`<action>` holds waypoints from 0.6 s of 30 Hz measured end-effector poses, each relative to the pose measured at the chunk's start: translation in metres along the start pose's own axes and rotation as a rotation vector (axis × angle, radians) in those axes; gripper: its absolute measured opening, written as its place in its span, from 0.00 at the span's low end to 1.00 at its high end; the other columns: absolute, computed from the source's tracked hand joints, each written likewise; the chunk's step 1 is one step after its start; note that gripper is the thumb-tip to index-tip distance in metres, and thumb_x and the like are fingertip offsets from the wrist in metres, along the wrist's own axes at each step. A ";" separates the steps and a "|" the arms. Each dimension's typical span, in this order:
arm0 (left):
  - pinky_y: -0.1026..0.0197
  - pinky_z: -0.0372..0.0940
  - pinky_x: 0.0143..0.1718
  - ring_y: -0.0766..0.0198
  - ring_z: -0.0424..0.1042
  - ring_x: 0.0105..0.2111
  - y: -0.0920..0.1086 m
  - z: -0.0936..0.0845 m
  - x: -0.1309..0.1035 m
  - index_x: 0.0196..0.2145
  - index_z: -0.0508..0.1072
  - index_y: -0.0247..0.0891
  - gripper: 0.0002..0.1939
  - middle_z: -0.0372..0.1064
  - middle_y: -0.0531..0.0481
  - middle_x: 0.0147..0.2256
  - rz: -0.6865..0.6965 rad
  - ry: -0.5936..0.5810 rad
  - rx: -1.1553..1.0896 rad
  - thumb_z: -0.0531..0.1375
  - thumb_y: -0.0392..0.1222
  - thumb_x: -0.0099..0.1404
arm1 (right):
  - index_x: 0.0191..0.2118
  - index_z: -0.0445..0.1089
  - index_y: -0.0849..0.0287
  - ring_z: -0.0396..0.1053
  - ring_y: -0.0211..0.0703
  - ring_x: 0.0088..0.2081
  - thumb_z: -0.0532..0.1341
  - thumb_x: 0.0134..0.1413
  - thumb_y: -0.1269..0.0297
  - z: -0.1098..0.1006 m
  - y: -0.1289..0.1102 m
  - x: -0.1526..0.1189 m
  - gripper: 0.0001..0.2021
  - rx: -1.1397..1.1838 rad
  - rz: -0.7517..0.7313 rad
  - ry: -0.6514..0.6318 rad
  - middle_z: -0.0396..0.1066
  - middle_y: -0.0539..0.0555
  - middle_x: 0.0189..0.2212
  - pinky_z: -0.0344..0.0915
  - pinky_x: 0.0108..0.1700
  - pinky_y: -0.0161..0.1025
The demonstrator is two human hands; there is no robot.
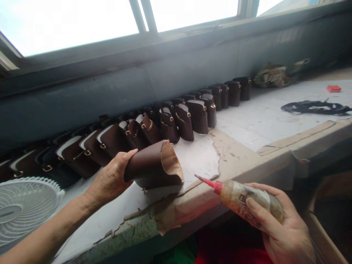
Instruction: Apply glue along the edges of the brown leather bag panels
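Observation:
My left hand (115, 176) is wrapped round one end of a dark brown leather piece (150, 165), shaped like an open tube. Its open end faces right, showing a tan inside and a stitched or notched rim. In my right hand (277, 216) is a stained glue bottle (244, 200) with a red nozzle, its tip pointing left toward the open end of the leather piece but apart from it. Behind them, rows of similar brown leather pieces (198, 115) with small gold buckles stand on the table.
A white fan (30, 209) sits at the lower left. The worn table edge (176, 212) runs diagonally in front. Farther right lie black straps (316, 107), a red object (333, 88) and a crumpled bag (271, 75), below the window wall (192, 69).

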State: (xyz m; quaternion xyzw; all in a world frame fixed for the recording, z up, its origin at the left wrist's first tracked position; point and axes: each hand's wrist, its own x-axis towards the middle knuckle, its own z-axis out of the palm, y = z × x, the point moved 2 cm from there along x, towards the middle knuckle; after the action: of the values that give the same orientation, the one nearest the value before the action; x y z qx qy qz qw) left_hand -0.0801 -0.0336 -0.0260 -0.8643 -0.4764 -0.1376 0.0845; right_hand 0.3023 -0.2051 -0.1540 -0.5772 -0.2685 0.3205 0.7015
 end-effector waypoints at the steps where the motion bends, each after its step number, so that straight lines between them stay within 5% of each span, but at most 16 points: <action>1: 0.45 0.74 0.55 0.43 0.74 0.56 0.000 0.001 -0.001 0.70 0.54 0.45 0.36 0.66 0.41 0.60 -0.010 0.002 -0.025 0.58 0.41 0.66 | 0.51 0.76 0.55 0.80 0.52 0.40 0.76 0.49 0.50 -0.001 -0.001 0.001 0.26 0.000 -0.008 0.004 0.81 0.59 0.47 0.78 0.39 0.39; 12: 0.44 0.72 0.59 0.41 0.73 0.58 -0.001 -0.022 -0.011 0.69 0.56 0.44 0.37 0.68 0.41 0.59 0.108 0.050 -0.191 0.61 0.45 0.65 | 0.52 0.76 0.54 0.80 0.54 0.41 0.76 0.49 0.51 -0.005 -0.012 0.000 0.26 -0.014 -0.033 0.026 0.81 0.59 0.47 0.79 0.40 0.42; 18: 0.52 0.75 0.52 0.50 0.77 0.52 0.003 -0.022 -0.021 0.65 0.64 0.42 0.28 0.72 0.41 0.56 0.204 -0.087 -0.232 0.58 0.43 0.68 | 0.51 0.77 0.53 0.80 0.57 0.42 0.76 0.46 0.51 -0.014 -0.019 -0.005 0.26 -0.070 0.041 -0.002 0.81 0.59 0.48 0.79 0.42 0.45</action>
State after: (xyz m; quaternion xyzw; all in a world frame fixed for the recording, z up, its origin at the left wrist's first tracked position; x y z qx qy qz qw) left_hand -0.0918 -0.0576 -0.0119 -0.9173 -0.3702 -0.1450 -0.0232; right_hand 0.3118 -0.2203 -0.1383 -0.6064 -0.2682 0.3258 0.6739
